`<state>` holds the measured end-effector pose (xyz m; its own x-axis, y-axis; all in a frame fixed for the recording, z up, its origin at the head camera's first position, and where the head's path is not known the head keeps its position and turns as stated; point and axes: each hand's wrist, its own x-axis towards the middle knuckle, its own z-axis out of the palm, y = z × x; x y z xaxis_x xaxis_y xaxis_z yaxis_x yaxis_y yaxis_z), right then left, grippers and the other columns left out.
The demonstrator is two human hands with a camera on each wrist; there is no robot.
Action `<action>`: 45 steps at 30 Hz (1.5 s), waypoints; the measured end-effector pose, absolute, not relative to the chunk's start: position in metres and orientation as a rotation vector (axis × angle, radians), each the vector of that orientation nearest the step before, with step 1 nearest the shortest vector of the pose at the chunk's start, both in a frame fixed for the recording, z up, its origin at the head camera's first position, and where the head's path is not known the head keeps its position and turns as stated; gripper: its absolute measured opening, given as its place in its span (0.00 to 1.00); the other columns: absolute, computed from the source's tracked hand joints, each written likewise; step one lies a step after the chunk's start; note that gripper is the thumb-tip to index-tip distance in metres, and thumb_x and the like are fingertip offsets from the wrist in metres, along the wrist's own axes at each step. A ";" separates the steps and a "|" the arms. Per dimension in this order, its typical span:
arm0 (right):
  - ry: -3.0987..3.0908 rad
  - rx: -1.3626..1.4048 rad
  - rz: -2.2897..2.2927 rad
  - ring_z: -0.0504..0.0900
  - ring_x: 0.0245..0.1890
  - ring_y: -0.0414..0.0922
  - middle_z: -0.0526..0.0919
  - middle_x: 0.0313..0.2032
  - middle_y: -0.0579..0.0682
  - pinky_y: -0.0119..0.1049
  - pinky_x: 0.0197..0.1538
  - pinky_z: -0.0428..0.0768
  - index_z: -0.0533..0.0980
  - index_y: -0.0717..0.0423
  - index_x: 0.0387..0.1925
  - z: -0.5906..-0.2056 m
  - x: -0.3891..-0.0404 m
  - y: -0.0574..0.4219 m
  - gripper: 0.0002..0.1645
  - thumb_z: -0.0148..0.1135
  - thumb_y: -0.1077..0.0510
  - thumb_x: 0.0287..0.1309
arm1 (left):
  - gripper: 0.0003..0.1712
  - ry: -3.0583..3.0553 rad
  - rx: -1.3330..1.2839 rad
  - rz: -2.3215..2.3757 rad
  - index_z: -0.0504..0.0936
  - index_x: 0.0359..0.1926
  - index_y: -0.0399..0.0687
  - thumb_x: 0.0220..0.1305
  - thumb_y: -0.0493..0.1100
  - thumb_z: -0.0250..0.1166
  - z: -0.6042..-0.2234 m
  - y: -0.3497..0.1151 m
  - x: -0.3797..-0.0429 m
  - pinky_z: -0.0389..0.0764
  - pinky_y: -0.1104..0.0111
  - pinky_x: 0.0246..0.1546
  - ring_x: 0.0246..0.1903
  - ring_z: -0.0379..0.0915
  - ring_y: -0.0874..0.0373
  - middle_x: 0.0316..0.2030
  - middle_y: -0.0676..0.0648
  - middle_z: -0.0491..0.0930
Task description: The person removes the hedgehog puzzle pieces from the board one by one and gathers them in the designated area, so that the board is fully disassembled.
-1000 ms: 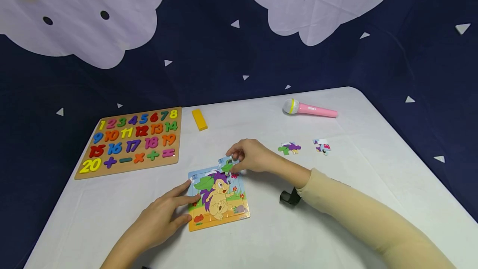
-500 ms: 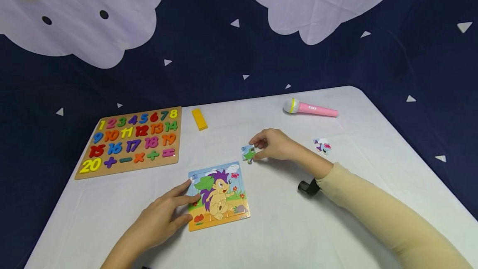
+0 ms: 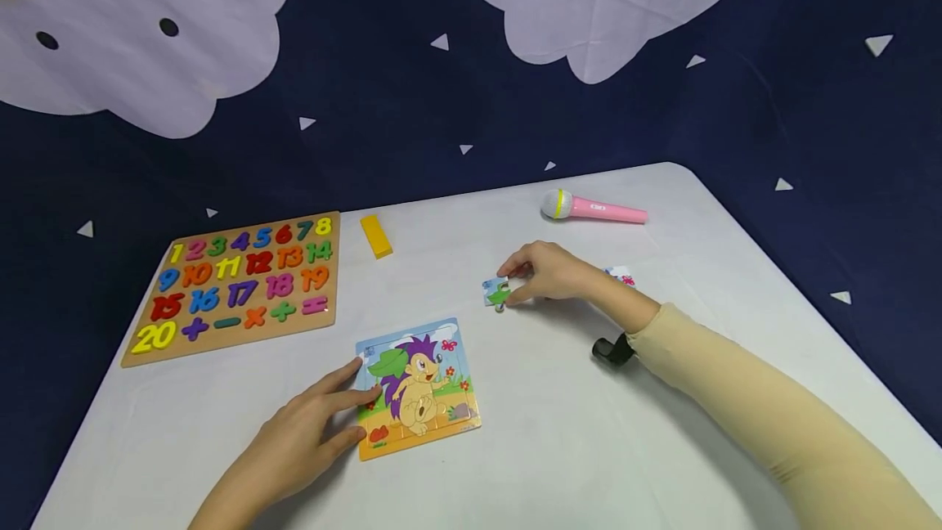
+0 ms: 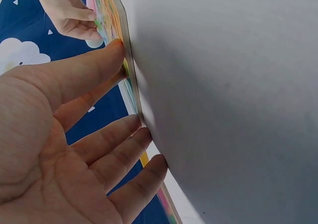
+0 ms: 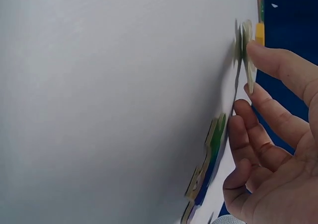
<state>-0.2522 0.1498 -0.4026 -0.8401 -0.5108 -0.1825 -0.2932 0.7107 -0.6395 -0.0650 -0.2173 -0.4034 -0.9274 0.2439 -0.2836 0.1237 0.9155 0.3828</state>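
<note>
From the puzzle (image 3: pixel 456 370), since a second ago, the right hand (image 3: pixel 553 272) has drawn away; the left hand (image 3: pixel 294 436), fingers extended, touches the left edge; beyond the far-right corner the right pinches a piece (image 3: pixel 491 293); slackening could drop it.

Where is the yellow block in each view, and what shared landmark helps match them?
Head: yellow block left of centre, just right of the number board.
Left wrist: a sliver of yellow block below centre, between the left hand's fingers.
Right wrist: yellow block at upper right, just right of the puzzle piece.
Shared landmark: number board, only partly showing in both wrist views.
</note>
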 end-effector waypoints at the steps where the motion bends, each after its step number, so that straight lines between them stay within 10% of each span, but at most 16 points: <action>1: 2.573 -0.630 -0.871 0.84 0.56 0.49 0.91 0.54 0.51 0.47 0.66 0.82 0.88 0.55 0.55 -0.403 -0.252 0.150 0.26 0.83 0.54 0.55 | 0.27 2.750 0.276 0.518 0.87 0.64 0.67 0.65 0.48 0.78 -0.403 -0.218 -0.065 0.73 0.29 0.68 0.79 0.64 0.35 0.82 0.46 0.64; 45: 2.596 -0.585 -0.881 0.78 0.54 0.49 0.87 0.53 0.51 0.47 0.64 0.77 0.89 0.50 0.55 -0.408 -0.250 0.149 0.27 0.86 0.56 0.50 | 0.28 2.776 0.287 0.549 0.87 0.64 0.68 0.63 0.47 0.79 -0.403 -0.218 -0.062 0.73 0.30 0.69 0.79 0.63 0.36 0.82 0.47 0.64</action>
